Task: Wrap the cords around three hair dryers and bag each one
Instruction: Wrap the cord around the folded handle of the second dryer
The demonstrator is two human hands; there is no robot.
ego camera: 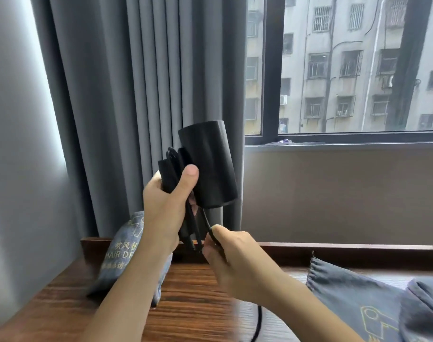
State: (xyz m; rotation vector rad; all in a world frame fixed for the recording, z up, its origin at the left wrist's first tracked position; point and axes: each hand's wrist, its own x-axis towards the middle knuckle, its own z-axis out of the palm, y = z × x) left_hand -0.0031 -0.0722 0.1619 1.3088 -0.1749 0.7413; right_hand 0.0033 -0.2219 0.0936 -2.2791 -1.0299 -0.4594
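A black hair dryer (209, 164) is held up in front of the curtain, barrel upright. My left hand (164, 206) grips its folded handle together with several loops of black cord (172, 159), thumb pressed across them. My right hand (225, 257), just below, pinches a stretch of the cord. The loose cord (258, 322) trails down over the table under my right forearm. A filled grey bag (122, 253) printed "HAIR DR..." stands behind my left forearm. Flat grey bags lie at the right: one (351, 290) and another (427, 304).
The wooden table (193, 299) has a raised back rim (333, 249). Grey curtains (136, 95) hang behind it and a window (346, 65) with a sill is at the right. A wall stands close on the left.
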